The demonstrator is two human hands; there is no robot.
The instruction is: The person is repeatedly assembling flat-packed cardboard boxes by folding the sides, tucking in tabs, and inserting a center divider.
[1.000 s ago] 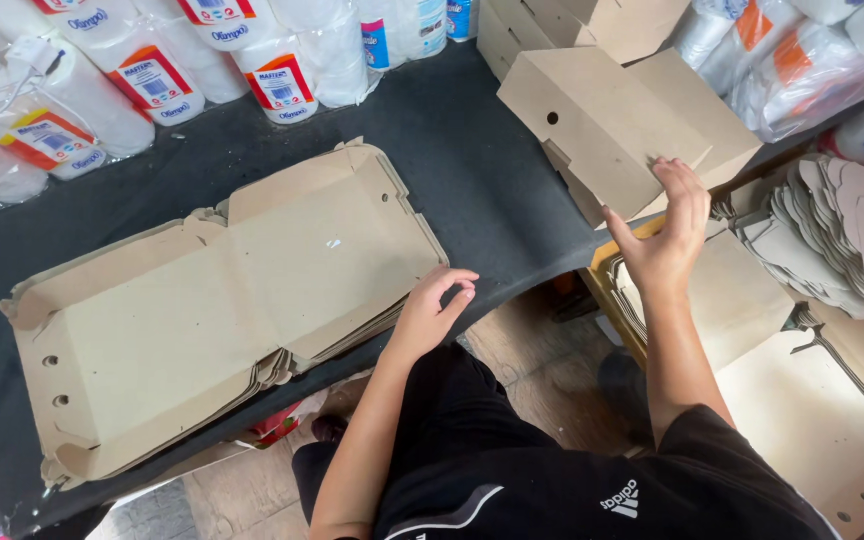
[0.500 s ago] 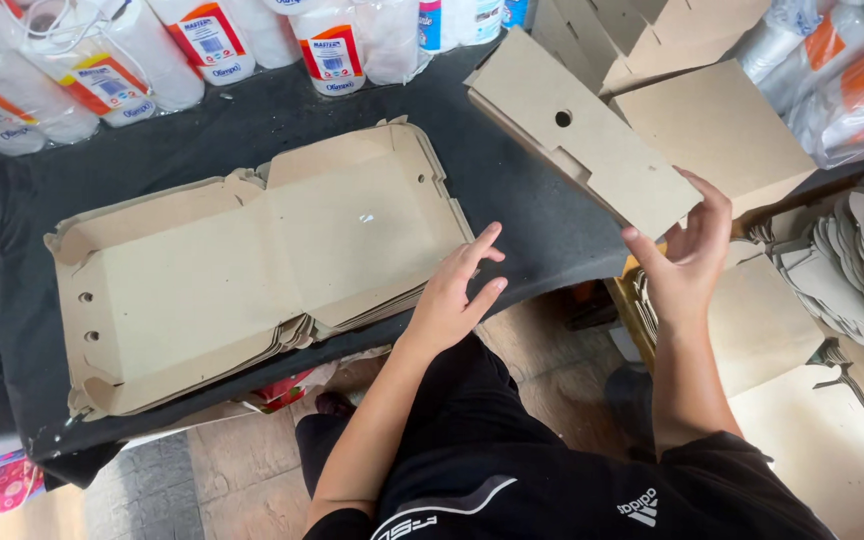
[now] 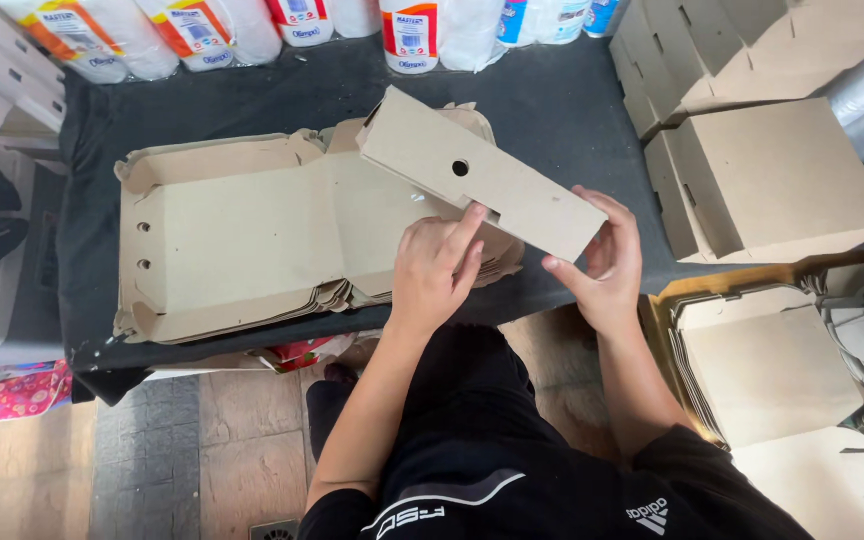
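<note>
Left of both hands, a stack of flat unfolded cardboard boxes lies open on the dark surface. The left hand rests partly curled, fingers extended, its grip pressing the near edge of a folded cardboard box held tilted above the stack. The right hand cups that box's lower right end, thumb beneath and fingers behind. Beyond the hands stand wrapped rolls of disposable cups. Right of the right hand sit assembled closed boxes, with more flat blanks lower down.
</note>
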